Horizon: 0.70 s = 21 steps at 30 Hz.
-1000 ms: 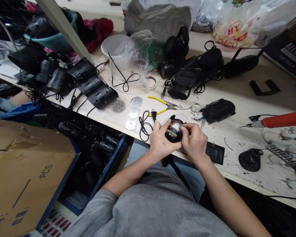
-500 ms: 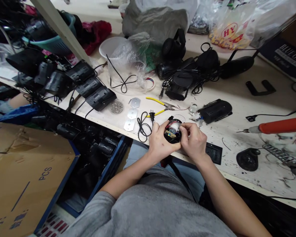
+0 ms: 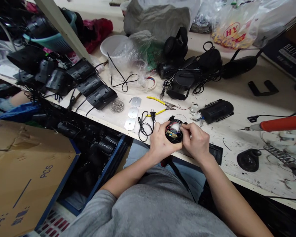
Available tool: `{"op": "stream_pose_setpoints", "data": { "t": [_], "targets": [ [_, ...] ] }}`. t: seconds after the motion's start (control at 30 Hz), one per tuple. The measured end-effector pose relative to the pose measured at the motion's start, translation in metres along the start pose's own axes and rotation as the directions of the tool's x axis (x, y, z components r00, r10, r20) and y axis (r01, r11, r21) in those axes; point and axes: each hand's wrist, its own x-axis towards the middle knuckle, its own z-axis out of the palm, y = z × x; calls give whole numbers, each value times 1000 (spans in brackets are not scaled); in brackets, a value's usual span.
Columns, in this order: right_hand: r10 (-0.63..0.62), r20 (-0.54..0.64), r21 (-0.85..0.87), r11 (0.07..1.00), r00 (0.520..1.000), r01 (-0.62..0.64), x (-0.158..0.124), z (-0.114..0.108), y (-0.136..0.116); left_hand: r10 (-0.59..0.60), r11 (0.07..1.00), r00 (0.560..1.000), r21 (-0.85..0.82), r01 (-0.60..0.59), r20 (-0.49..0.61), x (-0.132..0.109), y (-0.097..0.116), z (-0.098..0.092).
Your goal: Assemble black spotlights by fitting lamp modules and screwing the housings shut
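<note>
At the table's front edge, my left hand (image 3: 160, 141) is wrapped round the left side of a round black housing (image 3: 174, 138). The housing's open top faces up and shows a small circuit board (image 3: 171, 134), a white part and thin red wires. My right hand (image 3: 195, 139) pinches thumb and fingers together at the housing's right rim; what lies between the fingertips is hidden. Just left of the housing lies a coiled black power cord (image 3: 145, 128) with a plug. Yellow-handled pliers (image 3: 160, 106) rest behind it.
Metal plates (image 3: 132, 113) and a dish of small screws (image 3: 117, 106) lie left. An orange-handled tool (image 3: 281, 123) points in from the right. A black cylindrical housing (image 3: 217, 111), black lamps (image 3: 180, 85) and a plastic tub (image 3: 115, 49) stand farther back. A cardboard box (image 3: 27, 177) is lower left.
Both hands stay at the housing with almost the same grip. The whole view has shifted slightly, and my right hand's fingers have moved a little at the rim.
</note>
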Motion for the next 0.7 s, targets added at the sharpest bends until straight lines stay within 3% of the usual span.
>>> {"op": "stream_pose_setpoints", "data": {
  "t": [0.7],
  "targets": [
    [-3,65,133,991,998,-5,5,-7,3,56,998,998,1,-56,20,2,-4,-6]
  ]
}}
